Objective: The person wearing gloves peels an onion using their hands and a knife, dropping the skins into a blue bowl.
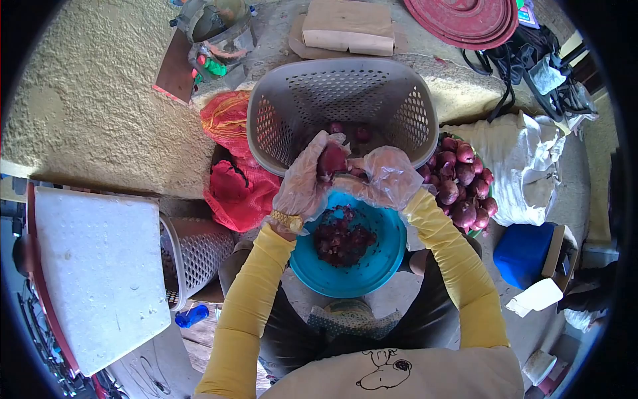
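My left hand (302, 179), in a clear plastic glove, is closed around a red onion (332, 160) at the front rim of the grey-brown plastic basket (335, 66). My right hand (387, 176), gloved too, has its fingers curled against the onion's right side; what they pinch is hidden. Below both hands is a blue basin (345, 284) with a heap of dark red onion skins (342, 241) in it. A few red onions (362, 133) lie at the bottom of the basket.
Many red onions (465, 174) are piled at the right, beside a white sack (531, 166). Red mesh bags (232, 179) lie left of the basket. A white foam box (100, 272) and another basket (199, 256) stand at the left. A blue container (523, 253) stands at the right.
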`<state>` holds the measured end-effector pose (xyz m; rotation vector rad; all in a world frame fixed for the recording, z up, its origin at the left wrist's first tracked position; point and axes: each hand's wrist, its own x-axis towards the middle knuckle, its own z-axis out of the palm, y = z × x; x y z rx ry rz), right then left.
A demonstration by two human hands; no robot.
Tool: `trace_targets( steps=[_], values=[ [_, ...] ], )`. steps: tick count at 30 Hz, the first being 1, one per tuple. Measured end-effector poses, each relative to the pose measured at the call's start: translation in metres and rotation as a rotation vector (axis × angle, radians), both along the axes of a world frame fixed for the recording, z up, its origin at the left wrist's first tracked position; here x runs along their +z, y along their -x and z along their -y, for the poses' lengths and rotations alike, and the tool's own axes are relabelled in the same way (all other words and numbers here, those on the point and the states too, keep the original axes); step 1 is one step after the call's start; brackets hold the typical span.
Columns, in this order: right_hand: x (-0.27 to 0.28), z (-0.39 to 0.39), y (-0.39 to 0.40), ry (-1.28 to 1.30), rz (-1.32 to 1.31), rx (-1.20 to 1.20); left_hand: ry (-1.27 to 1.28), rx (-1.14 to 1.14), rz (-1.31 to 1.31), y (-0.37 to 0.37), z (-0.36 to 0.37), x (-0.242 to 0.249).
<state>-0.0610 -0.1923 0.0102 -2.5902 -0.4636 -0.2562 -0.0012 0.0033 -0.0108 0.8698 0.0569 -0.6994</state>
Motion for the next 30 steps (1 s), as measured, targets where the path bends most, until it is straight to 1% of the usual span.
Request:
trace_targets(
  steps=[1,2,3,6,8,10,12,13,16,18,20,22,24,25,27,28,30],
  values=[
    [0.002,-0.001,0.0,0.008,-0.048,0.018,0.033,0.029,-0.054,0.0,0.001,0.002],
    [0.004,-0.003,0.0,0.016,-0.098,0.037,0.033,0.03,-0.054,0.0,0.0,0.004],
    [0.006,-0.004,0.001,0.016,-0.098,0.037,0.039,0.028,-0.072,0.001,0.0,0.011],
    [0.005,-0.007,0.004,0.117,-0.126,0.199,0.066,0.032,-0.104,0.0,-0.001,0.015],
    [-0.009,-0.007,0.006,0.085,-0.11,0.205,0.085,0.04,-0.118,0.0,-0.005,0.014],
    [-0.002,-0.009,0.005,0.057,-0.093,0.209,0.123,0.026,-0.081,-0.001,-0.007,0.012],
    [0.01,-0.007,0.004,0.145,-0.08,0.185,0.158,0.015,-0.126,-0.003,-0.007,0.011],
    [0.01,-0.007,0.004,0.145,-0.079,0.185,0.193,0.003,-0.171,-0.003,-0.007,0.012],
    [0.013,-0.005,0.004,0.139,-0.098,0.16,0.189,0.031,-0.213,-0.003,-0.004,0.015],
    [0.019,-0.007,0.004,0.16,-0.139,0.138,0.189,0.02,-0.188,-0.005,-0.005,0.012],
    [0.017,-0.007,0.003,0.12,-0.158,0.117,0.189,0.008,-0.165,-0.005,-0.006,0.01],
    [0.008,-0.006,0.001,0.084,-0.173,0.094,0.192,0.032,-0.204,-0.004,-0.006,0.015],
    [-0.004,-0.006,-0.002,0.027,0.062,-0.087,0.202,0.048,-0.229,-0.003,-0.005,0.012],
    [-0.004,-0.004,-0.002,0.028,0.064,-0.088,0.213,0.063,-0.252,-0.004,-0.003,0.009],
    [0.0,-0.002,-0.002,-0.019,-0.031,-0.142,0.216,0.057,-0.253,-0.005,-0.001,0.006],
    [0.004,-0.002,-0.001,-0.019,-0.032,-0.143,0.217,0.054,-0.254,-0.005,0.0,0.005],
    [0.013,-0.004,-0.001,0.021,-0.139,-0.173,0.222,0.049,-0.264,-0.003,0.001,0.007]
  ],
)
